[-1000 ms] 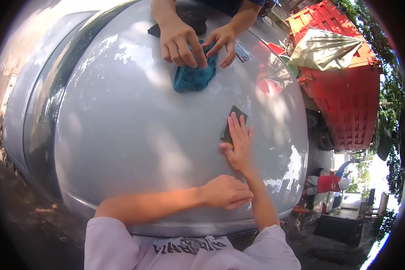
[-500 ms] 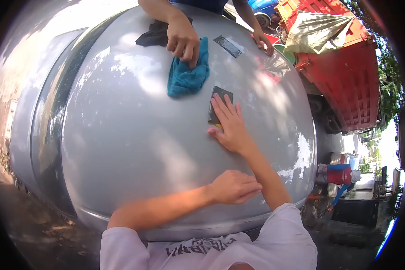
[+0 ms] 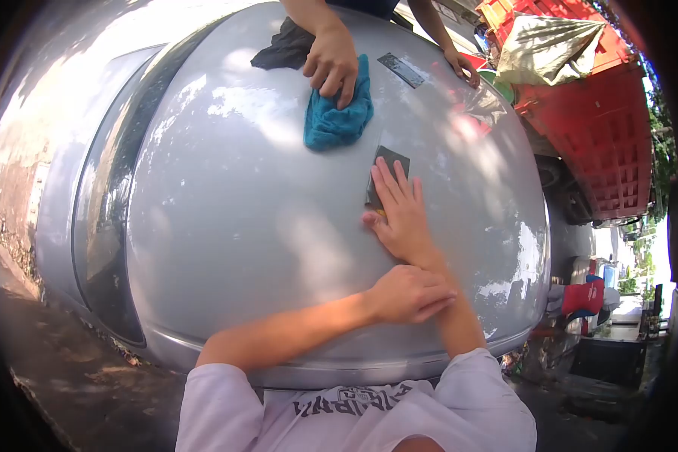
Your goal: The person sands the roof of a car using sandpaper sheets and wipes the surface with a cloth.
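My right hand (image 3: 403, 215) presses flat-fingered on a dark piece of sandpaper (image 3: 374, 197), apparently around a block with a bit of yellow at its near end. Its thumb lies by that near end. Both are on the silver-grey car roof (image 3: 241, 248). My left hand (image 3: 413, 294) crosses over to my right forearm, its fingers loosely curled together with nothing visible in them. Farther up the roof, another person's hand (image 3: 331, 68) presses on a teal cloth (image 3: 343, 117).
Beyond the teal cloth lie a black cloth (image 3: 282, 47) and a flat dark strip (image 3: 401, 69). The other person's second hand (image 3: 462, 66) rests near the roof edge. A red truck bed (image 3: 599, 135) and a person in red (image 3: 584, 297) are at right.
The whole view has shifted, so the roof and hands appear farther right. My left hand now sits closer against my right forearm. My right hand stays on the sandpaper.
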The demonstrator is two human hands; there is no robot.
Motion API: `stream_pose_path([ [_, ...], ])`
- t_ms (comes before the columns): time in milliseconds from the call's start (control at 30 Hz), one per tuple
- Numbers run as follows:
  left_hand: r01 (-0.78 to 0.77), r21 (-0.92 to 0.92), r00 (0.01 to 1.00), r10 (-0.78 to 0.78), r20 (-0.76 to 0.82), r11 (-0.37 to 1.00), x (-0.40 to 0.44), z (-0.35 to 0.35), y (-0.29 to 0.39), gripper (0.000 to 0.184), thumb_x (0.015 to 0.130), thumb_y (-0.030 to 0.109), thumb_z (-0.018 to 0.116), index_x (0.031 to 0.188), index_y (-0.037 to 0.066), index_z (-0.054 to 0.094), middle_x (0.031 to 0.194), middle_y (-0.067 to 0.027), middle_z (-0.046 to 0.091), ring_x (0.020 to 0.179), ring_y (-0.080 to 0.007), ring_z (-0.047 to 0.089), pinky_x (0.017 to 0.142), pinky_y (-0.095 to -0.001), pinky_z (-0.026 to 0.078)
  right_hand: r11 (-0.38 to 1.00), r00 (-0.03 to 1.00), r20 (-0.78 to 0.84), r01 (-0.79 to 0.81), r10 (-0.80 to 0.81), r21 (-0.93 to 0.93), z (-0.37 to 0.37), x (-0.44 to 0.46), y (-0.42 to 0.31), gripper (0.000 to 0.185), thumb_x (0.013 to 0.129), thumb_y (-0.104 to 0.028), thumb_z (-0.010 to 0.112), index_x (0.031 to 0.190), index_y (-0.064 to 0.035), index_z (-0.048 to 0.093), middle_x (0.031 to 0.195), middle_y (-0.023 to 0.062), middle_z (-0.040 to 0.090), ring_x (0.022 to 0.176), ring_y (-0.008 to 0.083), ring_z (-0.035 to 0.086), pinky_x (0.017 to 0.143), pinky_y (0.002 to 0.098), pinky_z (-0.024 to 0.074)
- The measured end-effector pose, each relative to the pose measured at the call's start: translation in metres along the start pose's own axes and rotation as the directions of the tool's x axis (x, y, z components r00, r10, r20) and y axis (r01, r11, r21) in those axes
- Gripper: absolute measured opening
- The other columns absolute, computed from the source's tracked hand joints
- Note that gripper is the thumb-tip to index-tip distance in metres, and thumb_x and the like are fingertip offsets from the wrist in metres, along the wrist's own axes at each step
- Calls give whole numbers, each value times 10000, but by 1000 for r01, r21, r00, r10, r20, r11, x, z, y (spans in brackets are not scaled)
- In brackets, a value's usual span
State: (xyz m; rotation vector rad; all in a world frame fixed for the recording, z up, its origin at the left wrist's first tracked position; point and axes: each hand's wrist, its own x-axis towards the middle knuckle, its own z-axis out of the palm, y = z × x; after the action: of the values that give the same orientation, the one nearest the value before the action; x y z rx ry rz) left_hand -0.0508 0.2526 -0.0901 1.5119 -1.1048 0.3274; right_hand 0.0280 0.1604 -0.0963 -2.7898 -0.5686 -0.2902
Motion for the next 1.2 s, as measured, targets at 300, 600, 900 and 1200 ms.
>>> stream_pose_path([
  [300, -54, 18, 986, 50, 160, 998, -4, -8, 11, 94, 834, 138, 701, 924, 112, 691, 727, -21, 585, 587, -210, 579, 537, -335, 472, 863, 862, -36, -505, 506, 27, -9, -10, 120, 737, 989, -572, 416, 1557, -125, 267, 1636, 51, 215, 1510, 313, 162, 1175, 614, 85],
  [600, -75, -71, 989, 83, 118, 995, -5, -1, 12, 102, 827, 127, 705, 926, 106, 691, 735, -17, 588, 599, -201, 583, 526, -337, 467, 995, 995, 22, -98, 99, -32, -7, -8, 11, 777, 948, -551, 508, 1545, -109, 279, 1635, 43, 212, 1502, 345, 167, 1147, 657, 139],
  [900, -8, -12, 987, 10, 160, 1000, -2, -8, 12, 74, 860, 135, 674, 931, 118, 681, 714, -21, 558, 590, -213, 577, 521, -353, 464, 798, 802, 15, -593, 598, -103, 8, 137, 168, 780, 988, -655, 273, 1572, -144, 199, 1649, 34, 167, 1517, 289, 145, 1140, 678, 113],
  [1200, -1, 11, 989, 0, 151, 1000, 0, -2, 2, 78, 849, 131, 689, 925, 117, 685, 706, -29, 558, 560, -231, 567, 504, -360, 453, 885, 886, -68, -462, 458, -61, 15, 103, 143, 763, 991, -637, 297, 1551, -121, 262, 1639, 49, 204, 1504, 299, 184, 1158, 627, 150],
])
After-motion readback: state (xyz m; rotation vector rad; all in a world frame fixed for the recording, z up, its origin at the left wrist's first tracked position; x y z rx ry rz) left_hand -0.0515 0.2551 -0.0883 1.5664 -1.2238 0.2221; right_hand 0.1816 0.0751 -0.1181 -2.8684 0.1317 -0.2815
